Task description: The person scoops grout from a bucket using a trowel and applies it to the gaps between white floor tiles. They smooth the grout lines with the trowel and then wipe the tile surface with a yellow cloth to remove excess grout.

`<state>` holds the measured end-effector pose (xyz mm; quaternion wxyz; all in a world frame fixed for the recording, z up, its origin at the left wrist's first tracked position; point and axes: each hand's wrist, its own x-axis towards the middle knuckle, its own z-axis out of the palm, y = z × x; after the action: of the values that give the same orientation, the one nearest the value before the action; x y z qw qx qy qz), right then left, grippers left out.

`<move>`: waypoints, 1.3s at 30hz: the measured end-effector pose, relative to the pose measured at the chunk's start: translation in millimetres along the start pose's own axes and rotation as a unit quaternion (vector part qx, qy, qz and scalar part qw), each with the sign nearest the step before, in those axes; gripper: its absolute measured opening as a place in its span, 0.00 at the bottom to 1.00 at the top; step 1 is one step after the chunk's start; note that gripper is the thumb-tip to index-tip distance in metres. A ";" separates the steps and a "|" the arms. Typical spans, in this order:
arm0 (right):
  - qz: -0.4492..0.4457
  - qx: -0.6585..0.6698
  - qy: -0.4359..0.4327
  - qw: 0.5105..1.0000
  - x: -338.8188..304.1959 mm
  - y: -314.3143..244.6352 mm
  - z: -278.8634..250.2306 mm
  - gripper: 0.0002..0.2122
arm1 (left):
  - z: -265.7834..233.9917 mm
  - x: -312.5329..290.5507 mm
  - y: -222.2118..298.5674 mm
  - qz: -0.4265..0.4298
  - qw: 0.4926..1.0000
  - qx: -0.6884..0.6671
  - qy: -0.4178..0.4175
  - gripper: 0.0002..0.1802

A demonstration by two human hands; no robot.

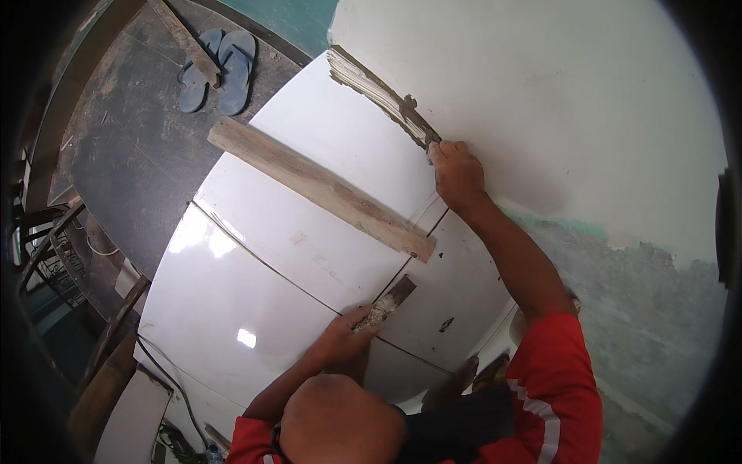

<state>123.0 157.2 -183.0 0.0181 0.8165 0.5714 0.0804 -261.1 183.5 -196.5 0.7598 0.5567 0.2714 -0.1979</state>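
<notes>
My left hand [342,338] is closed around a mortar-caked scraper [396,295], its dark flat blade pointing up and to the right over the white floor tiles [255,294]. Farther up, my right hand [461,176] is closed at the foot of the white wall [541,85]. A small flat blade [432,148] shows at its fingertips, mostly covered by the fingers, so its kind is unclear. The blade touches the end of a rough strip of grey mortar [382,93] along the joint between wall and tiles. White ridged streaks show beside that strip.
A wooden batten [325,189] lies across the tiles between my hands. Blue flip-flops [236,71] and another wood strip [185,42] rest on the dark floor [147,139]. A black cable [174,379] runs at lower left. Bare grey plaster [618,309] covers the wall at right.
</notes>
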 end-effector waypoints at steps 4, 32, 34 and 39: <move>-0.034 0.056 0.070 0.995 26.7 -9.3 -33.4 0.14 | -5.6 3.3 7.9 -0.015 0.999 0.017 -0.035 0.33; 0.030 -0.079 0.026 0.996 121.4 -60.6 10.9 0.07 | -2.3 6.3 -1.4 0.011 1.000 0.020 -0.007 0.33; 0.065 -0.082 0.000 0.995 117.5 -65.1 18.8 0.05 | -1.2 7.0 -0.7 0.003 1.000 0.009 -0.010 0.33; 0.068 -0.049 0.000 0.997 53.5 -35.8 16.8 0.06 | -1.6 6.3 3.5 -0.057 0.997 -0.026 -0.033 0.32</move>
<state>110.1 220.8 -198.0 0.0525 0.8514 0.5103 0.1097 -254.5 186.1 -198.2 0.7701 0.5133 0.2825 -0.2522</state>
